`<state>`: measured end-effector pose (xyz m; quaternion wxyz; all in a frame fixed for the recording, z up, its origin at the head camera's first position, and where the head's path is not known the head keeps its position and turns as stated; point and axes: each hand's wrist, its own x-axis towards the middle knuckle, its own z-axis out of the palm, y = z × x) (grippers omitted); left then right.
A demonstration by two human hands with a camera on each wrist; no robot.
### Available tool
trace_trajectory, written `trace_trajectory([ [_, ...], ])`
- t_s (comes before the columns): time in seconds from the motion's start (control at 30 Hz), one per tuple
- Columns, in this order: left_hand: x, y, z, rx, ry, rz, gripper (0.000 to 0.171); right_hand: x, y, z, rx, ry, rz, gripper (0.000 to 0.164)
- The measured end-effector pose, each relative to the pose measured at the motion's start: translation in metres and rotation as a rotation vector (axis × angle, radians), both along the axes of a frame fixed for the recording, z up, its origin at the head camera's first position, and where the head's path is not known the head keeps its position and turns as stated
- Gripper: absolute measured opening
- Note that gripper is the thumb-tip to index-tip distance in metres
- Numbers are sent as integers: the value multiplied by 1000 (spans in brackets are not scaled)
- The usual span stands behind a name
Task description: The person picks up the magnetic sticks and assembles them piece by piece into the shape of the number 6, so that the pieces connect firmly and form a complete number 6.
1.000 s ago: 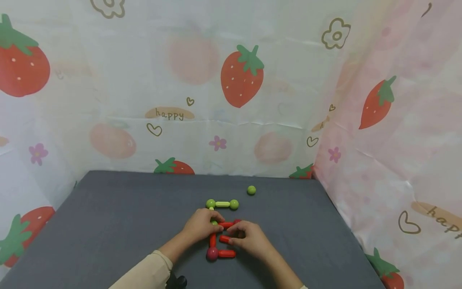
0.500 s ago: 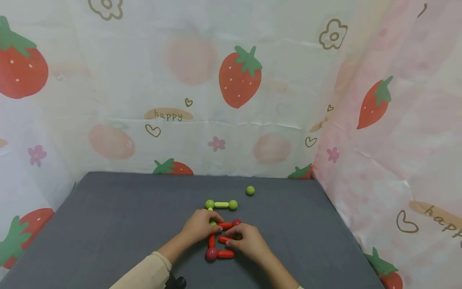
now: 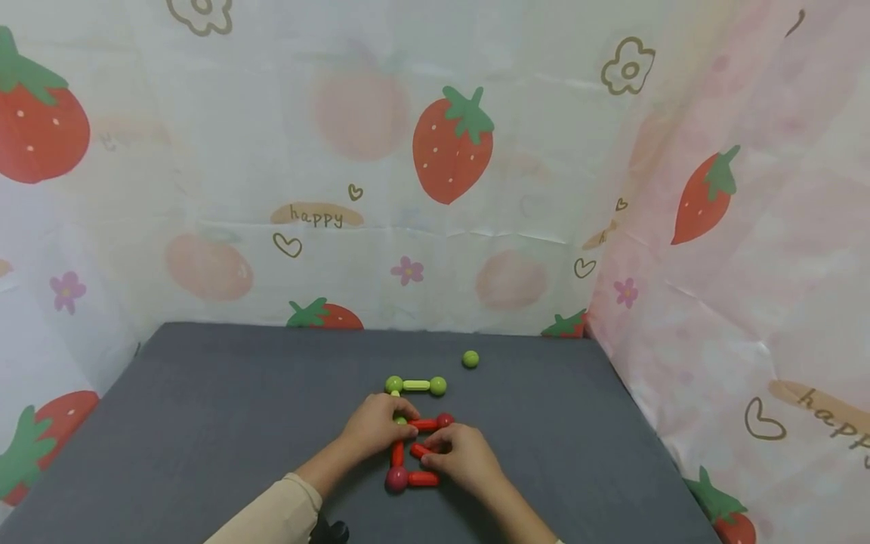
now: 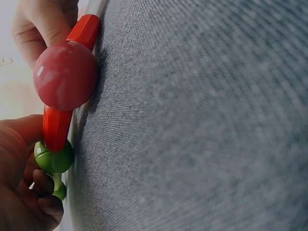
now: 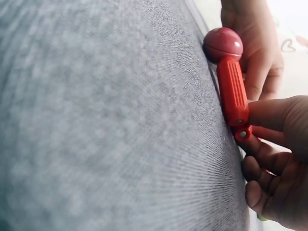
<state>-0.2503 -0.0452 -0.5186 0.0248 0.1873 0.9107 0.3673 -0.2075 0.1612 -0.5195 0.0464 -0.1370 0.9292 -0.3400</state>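
Observation:
In the head view my left hand (image 3: pixel 372 428) grips a green magnetic ball (image 4: pixel 54 159), mostly hidden by its fingers. From that ball a red rod (image 3: pixel 397 455) runs toward me to a dark red ball (image 3: pixel 397 478), and another red rod (image 3: pixel 424 425) reaches right to a second dark red ball (image 3: pixel 445 420). My right hand (image 3: pixel 469 457) pinches a loose red magnetic rod (image 3: pixel 419 451) between these two arms, its far end hidden by the fingers. Just below it, a lower red rod (image 3: pixel 423 479) sticks out from the near ball, its tip beside my right fingers.
Beyond the left hand, a light green rod (image 3: pixel 416 385) joins two green balls (image 3: pixel 394 385). A single green ball (image 3: pixel 470 359) lies farther back on the grey table (image 3: pixel 204 423). A black object (image 3: pixel 333 532) sits near the left sleeve. Strawberry-print cloth (image 3: pixel 454 151) hangs behind.
My right hand has shifted slightly toward me, bringing its rod closer to the lower red rod and uncovering more of the far dark red ball. The left hand stays in place.

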Motion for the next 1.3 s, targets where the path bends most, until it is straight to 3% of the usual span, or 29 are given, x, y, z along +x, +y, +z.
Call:
trace_trajectory([
  [0.23, -2, 1, -1, 1, 5, 0, 13, 2, -1, 4, -10, -12, -7, 13],
  [0.7, 0, 1, -2, -8, -5, 4, 15, 5, 14, 8, -262, -119, -99, 12],
  [1.07, -2, 1, -5, 3, 29, 25, 15, 11, 28, 10, -317, -116, -203, 15],
  [1.3, -2, 2, -4, -10, 2, 16, 16, 14, 34, 3, -332, -124, -290, 16],
])
